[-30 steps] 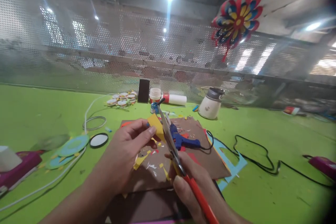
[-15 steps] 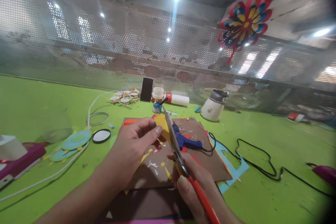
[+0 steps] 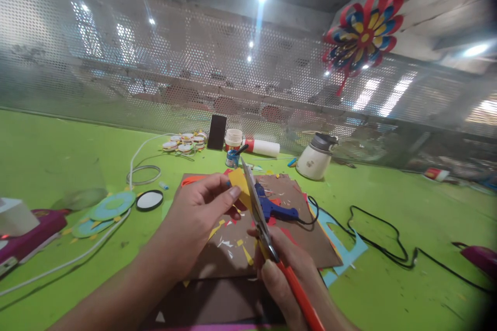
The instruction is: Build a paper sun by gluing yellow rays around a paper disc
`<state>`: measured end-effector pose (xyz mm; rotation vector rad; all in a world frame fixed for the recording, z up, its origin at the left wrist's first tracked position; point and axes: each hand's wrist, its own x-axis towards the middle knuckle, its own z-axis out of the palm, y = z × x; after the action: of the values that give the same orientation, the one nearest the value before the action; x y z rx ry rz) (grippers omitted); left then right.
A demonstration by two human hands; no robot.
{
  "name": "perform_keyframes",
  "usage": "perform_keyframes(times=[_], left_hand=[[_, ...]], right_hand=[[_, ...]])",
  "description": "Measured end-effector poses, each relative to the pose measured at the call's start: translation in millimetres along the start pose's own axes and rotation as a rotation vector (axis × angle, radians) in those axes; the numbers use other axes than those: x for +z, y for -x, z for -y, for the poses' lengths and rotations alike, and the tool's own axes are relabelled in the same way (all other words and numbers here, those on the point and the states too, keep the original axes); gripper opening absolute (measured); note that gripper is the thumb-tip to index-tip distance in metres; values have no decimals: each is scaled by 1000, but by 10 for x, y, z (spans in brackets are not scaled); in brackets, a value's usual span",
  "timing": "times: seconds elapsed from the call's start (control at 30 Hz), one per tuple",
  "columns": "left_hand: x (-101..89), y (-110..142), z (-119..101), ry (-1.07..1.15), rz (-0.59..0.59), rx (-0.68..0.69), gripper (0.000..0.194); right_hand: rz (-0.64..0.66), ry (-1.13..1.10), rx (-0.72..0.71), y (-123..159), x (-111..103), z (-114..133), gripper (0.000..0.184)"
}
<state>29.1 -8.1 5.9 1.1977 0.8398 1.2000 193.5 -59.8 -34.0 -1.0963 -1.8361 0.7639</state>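
Between the thumb and fingers of my left hand (image 3: 205, 207) is a small yellow piece of paper (image 3: 239, 186). My right hand (image 3: 285, 269) grips a pair of scissors (image 3: 256, 204) with orange-red handles, their blades pointing up and away along the paper's right edge. Whether the blades touch the paper I cannot tell. Below both hands lies a brown board (image 3: 310, 245) strewn with white and yellow paper scraps (image 3: 226, 244). A blue glue gun (image 3: 277, 209) rests on the board just behind the scissors, its black cable running right.
At the back stand a phone (image 3: 217, 132), a white jar (image 3: 233, 138), a small blue pot (image 3: 232, 158), a white roll (image 3: 262, 147) and a white kettle (image 3: 316, 158). Light-blue paper rings (image 3: 112, 206) and a purple power strip (image 3: 34, 238) lie left. A black cable (image 3: 388, 256) crosses the right side.
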Motion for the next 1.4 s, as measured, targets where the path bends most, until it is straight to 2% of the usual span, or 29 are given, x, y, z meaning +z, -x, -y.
perform_keyframes(times=[0.5, 1.03, 1.23, 1.4], left_hand=[[-22, -8, 19, -61, 26, 23, 17], [-34, -3, 38, -63, 27, 13, 18], [-13, 2, -13, -100, 26, 3, 19], [-18, -1, 1, -61, 47, -6, 17]], right_hand=[[-25, 1, 11, 1, 25, -43, 52], [-21, 64, 94, 26, 3, -73, 49], [-64, 149, 63, 35, -8, -124, 46], [-56, 52, 74, 59, 29, -151, 44]])
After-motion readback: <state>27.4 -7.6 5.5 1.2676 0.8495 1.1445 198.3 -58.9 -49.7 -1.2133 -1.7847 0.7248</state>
